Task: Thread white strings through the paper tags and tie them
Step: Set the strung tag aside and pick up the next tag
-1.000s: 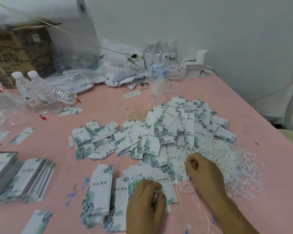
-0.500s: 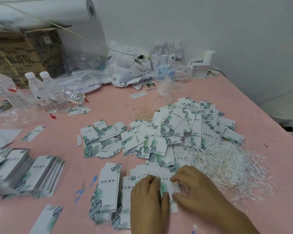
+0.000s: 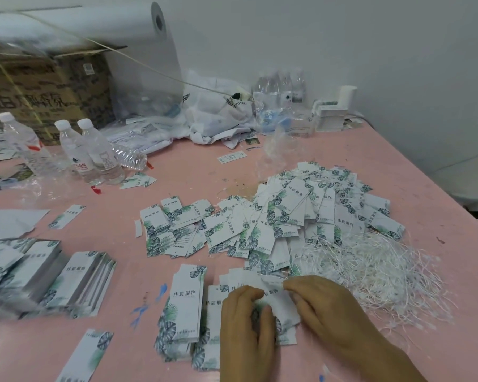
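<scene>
Since one second earlier the right hand [image 3: 326, 307] had left the heap of thin white strings [image 3: 370, 274] and come down beside the left hand [image 3: 246, 329]; both now met over one white paper tag printed with green leaves [image 3: 280, 301]. That tag lay on a low fanned stack of like tags [image 3: 182, 304] at the near edge of the pink bench [image 3: 122, 188]. Left fingers were curled over the tag's lower part, right fingers bent at its upper edge; most of the tag was covered, and whether a string was pinched there could not be made out. Both forearms were cut off by the bottom of the view.

Behind the hands a wide loose pile of flat rectangular tags [image 3: 287, 216] spread across the bench, the tangled strings touching its right side. Squared-up stacks of tags [image 3: 53, 277] stood at left, blurred. Clear plastic water bottles with white caps [image 3: 86, 150] stood farther back left, in front of a brown cardboard box [image 3: 44, 92]. A large white paper roll [image 3: 100, 26] lay on top of the box.
</scene>
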A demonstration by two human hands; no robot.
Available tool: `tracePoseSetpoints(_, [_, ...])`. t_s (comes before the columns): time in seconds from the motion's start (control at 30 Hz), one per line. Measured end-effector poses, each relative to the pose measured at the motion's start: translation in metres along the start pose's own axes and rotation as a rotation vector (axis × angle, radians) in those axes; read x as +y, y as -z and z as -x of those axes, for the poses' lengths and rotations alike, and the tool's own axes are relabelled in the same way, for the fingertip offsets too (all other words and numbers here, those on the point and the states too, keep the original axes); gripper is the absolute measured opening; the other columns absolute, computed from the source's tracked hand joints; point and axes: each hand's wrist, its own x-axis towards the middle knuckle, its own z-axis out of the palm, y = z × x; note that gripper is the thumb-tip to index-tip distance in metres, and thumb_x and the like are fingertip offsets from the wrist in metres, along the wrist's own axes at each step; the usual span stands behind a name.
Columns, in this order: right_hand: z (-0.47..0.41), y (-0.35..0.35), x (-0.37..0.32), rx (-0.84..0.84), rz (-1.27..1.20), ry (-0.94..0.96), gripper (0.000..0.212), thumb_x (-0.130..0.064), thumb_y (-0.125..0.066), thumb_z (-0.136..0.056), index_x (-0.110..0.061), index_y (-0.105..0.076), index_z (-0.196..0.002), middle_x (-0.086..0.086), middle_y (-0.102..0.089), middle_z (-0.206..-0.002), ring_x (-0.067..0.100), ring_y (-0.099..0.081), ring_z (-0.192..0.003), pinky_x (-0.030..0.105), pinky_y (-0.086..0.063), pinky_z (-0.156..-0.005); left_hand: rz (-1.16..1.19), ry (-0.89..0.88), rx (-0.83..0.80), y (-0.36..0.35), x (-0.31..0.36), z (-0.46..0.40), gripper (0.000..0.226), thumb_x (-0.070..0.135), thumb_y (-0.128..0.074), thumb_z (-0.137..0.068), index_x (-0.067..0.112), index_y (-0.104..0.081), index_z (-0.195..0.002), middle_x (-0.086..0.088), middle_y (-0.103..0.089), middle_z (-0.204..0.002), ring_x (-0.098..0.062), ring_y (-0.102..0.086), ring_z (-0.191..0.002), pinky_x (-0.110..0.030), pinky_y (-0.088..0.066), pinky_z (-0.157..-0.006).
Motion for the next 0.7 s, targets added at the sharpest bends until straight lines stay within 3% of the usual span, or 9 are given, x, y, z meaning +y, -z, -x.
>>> tracePoseSetpoints(0.07, [-0.001, 0.001, 0.000, 0.068, -0.024, -0.012, 0.014, -0.018, -0.066, -0.084, -0.016, -0.074, -0.096, -0.008, -0.072, -0.092, 0.008, -0.067, -0.082, 0.020, -0.051, -0.075, 0.070, -0.011, 0.005, 0.001, 0.002, 0.000, 0.023, 0.014, -0.063, -0.084, 0.035, -0.060, -0.094, 0.014, -0.059, -0.097, 0.002, -0.057, -0.084, -0.007, -0.043, -0.070])
tracePoseSetpoints(0.13, [-0.001, 0.002, 0.002, 0.017, -0.074, 0.008, 0.009, -0.021, -0.066, -0.086, -0.018, -0.072, -0.092, -0.010, -0.070, -0.089, 0.008, -0.065, -0.081, 0.025, -0.052, -0.072, 0.181, 0.051, -0.036, 0.003, 0.002, 0.002, 0.008, 0.029, -0.059, -0.085, 0.036, -0.063, -0.085, 0.012, -0.063, -0.083, -0.003, -0.058, -0.066, -0.016, -0.046, -0.058])
tracePoseSetpoints(0.2, [0.004, 0.001, 0.005, -0.091, -0.167, 0.007, 0.007, -0.026, -0.070, -0.082, -0.021, -0.072, -0.088, -0.014, -0.069, -0.089, 0.006, -0.065, -0.082, 0.030, -0.055, -0.069, 0.304, 0.208, -0.117, 0.003, 0.000, 0.004, 0.014, 0.041, -0.058, -0.083, 0.032, -0.067, -0.079, 0.002, -0.067, -0.067, -0.010, -0.059, -0.055, -0.024, -0.048, -0.053])
tracePoseSetpoints(0.27, [0.006, 0.002, 0.009, -0.114, -0.304, -0.068, 0.013, -0.032, -0.070, -0.081, -0.025, -0.073, -0.091, -0.018, -0.069, -0.095, 0.001, -0.065, -0.088, 0.026, -0.055, -0.076, 0.433, 0.355, -0.197, 0.004, -0.001, 0.004, 0.025, 0.047, -0.059, -0.082, 0.025, -0.069, -0.074, -0.009, -0.069, -0.061, -0.018, -0.061, -0.051, -0.027, -0.047, -0.053])
tracePoseSetpoints(0.37, [0.005, 0.005, 0.009, 0.081, -0.289, -0.058, 0.019, -0.032, -0.061, -0.090, -0.022, -0.076, -0.097, -0.019, -0.070, -0.099, -0.002, -0.064, -0.096, 0.020, -0.052, -0.081, 0.653, 0.588, -0.199, 0.005, 0.001, -0.002, 0.035, 0.039, -0.064, -0.083, 0.007, -0.068, -0.068, -0.025, -0.066, -0.061, -0.026, -0.058, -0.046, -0.028, -0.046, -0.043])
tracePoseSetpoints(0.43, [0.003, 0.007, 0.005, 0.174, -0.192, 0.024, 0.028, -0.029, -0.054, -0.096, -0.012, -0.076, -0.099, -0.008, -0.071, -0.103, 0.004, -0.063, -0.099, 0.023, -0.051, -0.083, 0.866, 0.707, -0.203, 0.005, 0.005, -0.007, 0.034, 0.031, -0.066, -0.088, 0.001, -0.064, -0.071, -0.031, -0.064, -0.069, -0.027, -0.060, -0.045, -0.025, -0.046, -0.038])
tracePoseSetpoints(0.5, [0.004, 0.002, 0.002, 0.187, -0.125, 0.128, 0.026, -0.021, -0.053, -0.095, -0.008, -0.076, -0.101, -0.001, -0.070, -0.108, 0.012, -0.063, -0.103, 0.028, -0.050, -0.087, 1.061, 0.798, -0.228, 0.006, 0.009, -0.009, 0.037, 0.032, -0.059, -0.086, -0.005, -0.058, -0.089, -0.032, -0.062, -0.080, -0.027, -0.062, -0.052, -0.027, -0.051, -0.042])
tracePoseSetpoints(0.6, [0.003, -0.009, -0.009, 0.154, -0.106, 0.249, 0.020, -0.013, -0.060, -0.086, -0.008, -0.076, -0.098, 0.003, -0.071, -0.107, 0.018, -0.063, -0.101, 0.033, -0.051, -0.087, 1.215, 0.911, -0.247, 0.003, 0.006, -0.010, 0.047, 0.024, -0.053, -0.088, -0.011, -0.049, -0.118, -0.030, -0.052, -0.110, -0.035, -0.060, -0.092, -0.042, -0.058, -0.069])
tracePoseSetpoints(0.7, [0.001, -0.011, -0.015, 0.081, -0.155, 0.266, 0.018, -0.015, -0.068, -0.081, -0.009, -0.076, -0.096, 0.000, -0.070, -0.102, 0.016, -0.062, -0.096, 0.034, -0.050, -0.083, 1.392, 1.013, -0.196, 0.004, 0.000, -0.016, 0.040, -0.003, -0.050, -0.083, -0.019, -0.048, -0.120, -0.037, -0.059, -0.109, -0.042, -0.059, -0.100, -0.045, -0.055, -0.079])
